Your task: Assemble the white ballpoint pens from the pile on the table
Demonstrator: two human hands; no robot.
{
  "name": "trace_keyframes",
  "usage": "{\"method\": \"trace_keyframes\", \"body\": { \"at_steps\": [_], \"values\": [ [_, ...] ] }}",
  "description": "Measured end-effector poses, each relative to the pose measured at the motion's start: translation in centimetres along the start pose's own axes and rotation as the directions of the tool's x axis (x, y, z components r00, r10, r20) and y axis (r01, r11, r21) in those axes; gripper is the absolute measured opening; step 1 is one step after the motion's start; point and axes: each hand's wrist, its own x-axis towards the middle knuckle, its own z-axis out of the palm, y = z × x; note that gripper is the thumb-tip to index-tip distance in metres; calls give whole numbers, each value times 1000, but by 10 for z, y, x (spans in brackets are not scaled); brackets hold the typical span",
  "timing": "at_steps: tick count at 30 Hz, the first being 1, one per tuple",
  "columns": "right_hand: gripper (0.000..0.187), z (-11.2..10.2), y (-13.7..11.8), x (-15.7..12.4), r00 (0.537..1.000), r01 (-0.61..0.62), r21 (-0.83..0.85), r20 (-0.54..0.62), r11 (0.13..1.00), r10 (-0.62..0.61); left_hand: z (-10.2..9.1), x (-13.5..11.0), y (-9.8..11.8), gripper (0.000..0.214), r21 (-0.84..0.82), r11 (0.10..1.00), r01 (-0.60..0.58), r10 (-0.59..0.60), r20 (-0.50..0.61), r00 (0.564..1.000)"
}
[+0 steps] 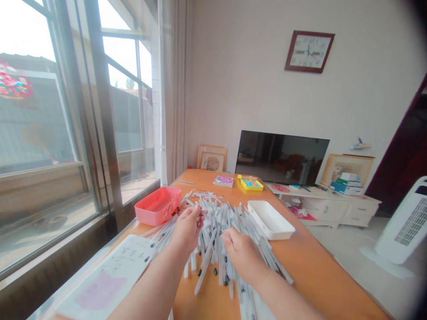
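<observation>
A big heap of clear pen barrels point(209, 242) with small black end pieces lies across the middle of the table. Over its left side is my left hand point(189, 226), thumb and fingers pinched together; a pale bit shows at the fingertips, too small to name. My right hand point(245, 254) is lower, over the heap's right side, its fingers curled closed; what they hold, if anything, is hidden. To the left of the heap sits a red plastic box point(156, 206). A white tray point(271, 221) stands to its right.
A booklet point(110, 271) lies at the front left of the wooden table point(300, 266). Toward the far end are a purple booklet point(223, 181), a yellow box point(251, 183) and a pen point(187, 182). Windows border the left; a television point(282, 158) stands beyond.
</observation>
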Motion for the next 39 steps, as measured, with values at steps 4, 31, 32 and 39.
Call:
{"method": "trace_keyframes", "body": {
  "at_steps": [4,31,32,39],
  "values": [
    [33,4,14,4,999,-47,7,-25,999,47,6,-5,-7,39,93,995,-23,18,54,998],
    [43,-14,13,18,907,-307,878,153,366,393,23,-35,-17,37,753,240,-613,446,475,758],
    [43,-14,14,19,902,-311,886,160,345,401,24,-35,-18,38,737,335,-587,486,398,778],
    [43,-8,14,19,907,-372,871,267,321,327,33,-33,-17,38,146,987,60,-97,267,959]
  ]
}}
